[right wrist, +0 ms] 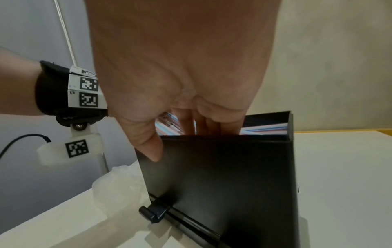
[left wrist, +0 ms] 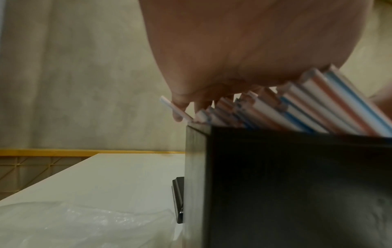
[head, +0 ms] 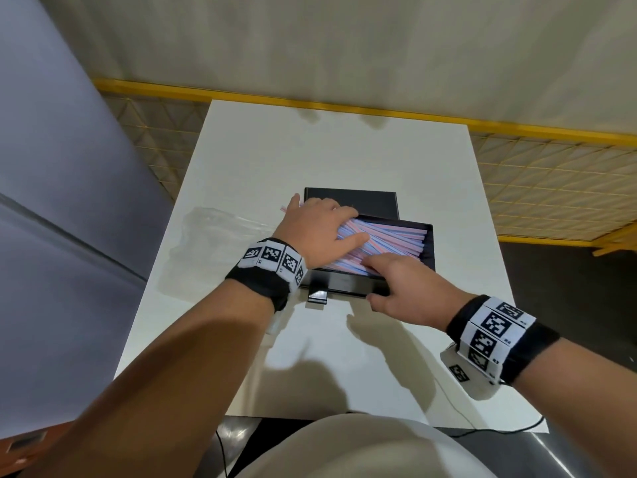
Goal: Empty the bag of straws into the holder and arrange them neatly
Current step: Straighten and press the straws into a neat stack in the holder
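Observation:
A black box holder (head: 344, 287) stands mid-table, filled with pink, blue and white straws (head: 389, 239) lying slantwise. My left hand (head: 331, 222) lies flat with spread fingers on the straws' left ends. The left wrist view shows the palm (left wrist: 233, 58) pressing the raised straw ends (left wrist: 307, 107) above the holder's rim (left wrist: 297, 184). A few straw tips (head: 284, 207) stick out past the left rim. My right hand (head: 382, 277) grips the front wall; in the right wrist view its thumb (right wrist: 148, 142) is outside the holder (right wrist: 222, 176) and its fingers are inside on the straws (right wrist: 265, 129).
The clear plastic bag (head: 220, 229) lies flat and crumpled left of the holder. A black lid (head: 351, 201) lies just behind it. A small black tab (right wrist: 157, 211) juts from the holder's base. The white table (head: 310, 150) is ringed by yellow mesh flooring (head: 551, 188).

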Tool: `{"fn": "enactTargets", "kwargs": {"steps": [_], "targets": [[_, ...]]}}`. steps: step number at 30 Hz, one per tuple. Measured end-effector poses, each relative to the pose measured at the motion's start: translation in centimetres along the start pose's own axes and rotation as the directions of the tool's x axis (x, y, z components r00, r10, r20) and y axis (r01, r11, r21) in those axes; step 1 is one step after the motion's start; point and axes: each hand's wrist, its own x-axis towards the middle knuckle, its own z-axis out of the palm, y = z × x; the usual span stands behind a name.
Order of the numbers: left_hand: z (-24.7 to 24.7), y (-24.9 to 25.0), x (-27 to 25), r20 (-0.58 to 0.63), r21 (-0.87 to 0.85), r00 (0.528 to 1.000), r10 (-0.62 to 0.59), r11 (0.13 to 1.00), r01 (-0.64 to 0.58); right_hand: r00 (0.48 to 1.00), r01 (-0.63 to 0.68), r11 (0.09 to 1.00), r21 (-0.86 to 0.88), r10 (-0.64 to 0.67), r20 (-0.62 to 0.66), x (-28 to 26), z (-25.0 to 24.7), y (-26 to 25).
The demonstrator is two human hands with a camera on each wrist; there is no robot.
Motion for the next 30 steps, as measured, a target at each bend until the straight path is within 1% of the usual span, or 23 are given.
{"fn": "enactTargets", "kwargs": {"steps": [3, 6, 8, 10, 12, 14, 17, 21, 25, 30], "targets": [[-0.2, 0.3, -0.2, -0.027, -0.008, 1.0, 0.008, 1.0, -0.009, 1.0, -0.003, 1.0, 0.0, 0.003, -0.019, 0.1, 0.0, 0.0], [-0.5, 0.3, -0.4, -0.103, 0.055, 0.995, 0.003, 0.998, 0.003, 0.997, -0.031, 0.999, 0.02, 0.032, -0.067, 0.0, -0.1, 0.1], [-0.7, -0.1, -0.6, -0.135, 0.06, 0.989, -0.057, 0.996, 0.066, 0.998, -0.035, 0.999, -0.011, 0.034, -0.053, 0.1, 0.2, 0.1], [-0.4, -0.6, -0.6, -0.102, -0.009, 0.989, -0.104, 0.995, 0.103, 0.999, -0.03, 0.999, -0.044, 0.029, -0.015, 0.4, 0.8, -0.1], [0.0, -1.0, -0.7, -0.094, -0.071, 0.993, -0.076, 0.995, 0.069, 1.0, -0.027, 0.997, -0.075, 0.026, -0.015, 0.8, 1.3, -0.1], [0.3, -1.1, -0.9, -0.132, -0.119, 0.99, -0.05, 0.992, 0.035, 0.999, -0.035, 0.994, -0.106, 0.031, -0.038, 1.3, 1.5, 0.0], [0.6, -1.0, -1.0, -0.193, -0.179, 0.98, -0.047, 0.984, 0.012, 0.998, -0.028, 0.993, -0.112, 0.022, -0.051, 1.8, 1.7, -0.2], [0.8, -1.3, -0.8, -0.233, -0.252, 0.972, -0.03, 0.967, -0.031, 0.998, -0.019, 0.994, -0.109, 0.013, -0.062, 1.5, 1.4, -0.3], [0.5, -1.7, -0.5, -0.24, -0.227, 0.971, -0.009, 0.973, -0.047, 0.998, -0.03, 0.991, -0.133, 0.022, -0.06, 0.7, 0.6, -0.6], [0.4, -1.6, 0.2, -0.251, -0.199, 0.966, -0.055, 0.98, 0.004, 0.995, -0.04, 0.983, -0.178, 0.023, -0.095, -0.5, -0.2, -0.8]]}}
